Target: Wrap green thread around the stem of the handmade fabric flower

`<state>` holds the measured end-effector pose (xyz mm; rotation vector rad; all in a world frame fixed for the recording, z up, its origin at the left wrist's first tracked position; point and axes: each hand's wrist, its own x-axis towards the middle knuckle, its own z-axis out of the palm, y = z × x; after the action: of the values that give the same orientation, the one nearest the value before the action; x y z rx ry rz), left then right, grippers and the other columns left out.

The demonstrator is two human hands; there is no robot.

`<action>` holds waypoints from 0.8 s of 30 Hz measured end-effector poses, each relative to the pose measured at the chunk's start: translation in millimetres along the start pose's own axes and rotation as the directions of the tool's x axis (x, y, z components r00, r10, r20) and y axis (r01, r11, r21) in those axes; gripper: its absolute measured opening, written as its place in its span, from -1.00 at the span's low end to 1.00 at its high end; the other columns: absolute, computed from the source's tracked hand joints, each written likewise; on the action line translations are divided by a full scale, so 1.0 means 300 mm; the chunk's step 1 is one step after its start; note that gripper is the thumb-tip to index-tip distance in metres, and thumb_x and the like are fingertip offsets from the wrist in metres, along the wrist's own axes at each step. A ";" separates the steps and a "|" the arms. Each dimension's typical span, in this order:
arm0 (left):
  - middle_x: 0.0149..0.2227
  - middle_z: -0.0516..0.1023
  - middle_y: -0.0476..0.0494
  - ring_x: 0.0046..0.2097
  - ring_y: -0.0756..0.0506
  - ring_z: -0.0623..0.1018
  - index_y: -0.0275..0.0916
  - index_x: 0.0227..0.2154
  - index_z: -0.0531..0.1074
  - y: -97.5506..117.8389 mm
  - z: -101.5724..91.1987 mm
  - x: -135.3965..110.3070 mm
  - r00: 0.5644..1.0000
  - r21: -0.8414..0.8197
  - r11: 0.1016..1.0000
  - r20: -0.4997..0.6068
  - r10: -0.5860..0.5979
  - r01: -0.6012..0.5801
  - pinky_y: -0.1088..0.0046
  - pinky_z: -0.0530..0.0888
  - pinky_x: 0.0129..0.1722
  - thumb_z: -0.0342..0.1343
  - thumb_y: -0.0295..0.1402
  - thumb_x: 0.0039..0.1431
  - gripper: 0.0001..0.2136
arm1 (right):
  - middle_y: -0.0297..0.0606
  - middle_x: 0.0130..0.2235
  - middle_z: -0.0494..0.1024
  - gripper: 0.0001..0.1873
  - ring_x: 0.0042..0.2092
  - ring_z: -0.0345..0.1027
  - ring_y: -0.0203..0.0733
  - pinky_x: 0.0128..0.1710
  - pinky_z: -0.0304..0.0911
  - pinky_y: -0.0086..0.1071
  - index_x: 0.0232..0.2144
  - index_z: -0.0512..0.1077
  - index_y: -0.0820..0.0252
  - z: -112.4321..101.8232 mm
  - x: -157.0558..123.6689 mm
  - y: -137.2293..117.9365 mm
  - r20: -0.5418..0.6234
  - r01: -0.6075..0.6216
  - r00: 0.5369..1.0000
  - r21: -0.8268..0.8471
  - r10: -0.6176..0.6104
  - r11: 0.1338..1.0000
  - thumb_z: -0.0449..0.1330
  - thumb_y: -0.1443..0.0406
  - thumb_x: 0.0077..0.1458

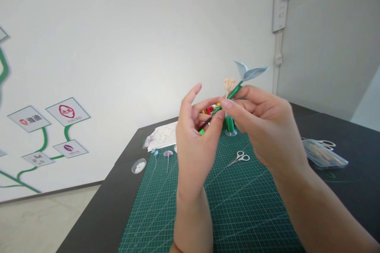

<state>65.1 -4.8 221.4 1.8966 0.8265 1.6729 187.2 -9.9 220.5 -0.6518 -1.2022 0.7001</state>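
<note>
Both hands are raised above a green cutting mat point(237, 205). My left hand point(197, 134) pinches the lower end of a thin green-wrapped stem point(233, 93), thumb and fingers closed on it, index finger sticking up. My right hand point(261, 122) grips the same stem higher up with thumb and fingers. At the stem's top sit pale blue fabric petals point(249, 72) and a small cream stamen cluster point(229, 84). A black wire end shows below my left thumb.
Small scissors point(240, 158) lie on the mat. A green tape spool point(230, 124) stands behind my hands. Two small flowers on wires point(168, 154), a round clear lid point(139, 166) and white paper point(164, 134) lie left. A clear bag with scissors point(322, 152) lies right on the black table.
</note>
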 end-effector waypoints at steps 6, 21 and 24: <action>0.29 0.45 -0.17 0.20 -0.19 0.55 0.04 0.36 0.14 -0.036 -0.039 0.026 0.994 0.117 0.993 0.107 0.009 -0.022 0.24 0.53 0.15 0.18 -0.36 0.34 -0.41 | -0.52 -0.68 0.12 -0.72 -0.61 -0.07 -0.42 -0.60 -0.11 -0.42 -0.51 0.41 0.17 -0.031 0.032 0.007 -0.018 0.055 0.998 -0.353 -0.066 0.934 0.35 0.17 0.13; 0.45 0.16 -0.29 0.42 -0.33 0.26 -0.08 0.40 0.08 -0.143 -0.095 0.087 0.982 0.430 0.896 0.089 -0.169 0.116 -0.03 0.28 0.33 0.13 -0.11 0.34 -0.36 | -0.46 -0.68 0.18 -0.77 -0.55 0.03 -0.33 -0.46 -0.10 -0.31 -0.62 0.43 0.18 -0.107 0.227 0.392 0.275 -0.084 0.877 -0.721 0.395 0.688 0.35 0.24 -0.07; 0.44 0.18 -0.28 0.40 -0.34 0.28 -0.06 0.38 0.11 -0.149 -0.105 0.089 0.989 0.446 0.888 0.037 -0.143 0.112 -0.02 0.30 0.32 0.12 -0.10 0.35 -0.39 | -0.49 -0.68 0.14 -0.79 -0.55 -0.01 -0.35 -0.48 -0.13 -0.32 -0.60 0.48 0.21 -0.103 0.226 0.462 0.360 -0.084 0.820 -0.694 0.445 0.715 0.36 0.21 -0.10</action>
<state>30.3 44.3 213.4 2.1209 1.3673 1.4139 212.6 126.9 147.1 -1.3223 -1.9097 0.7170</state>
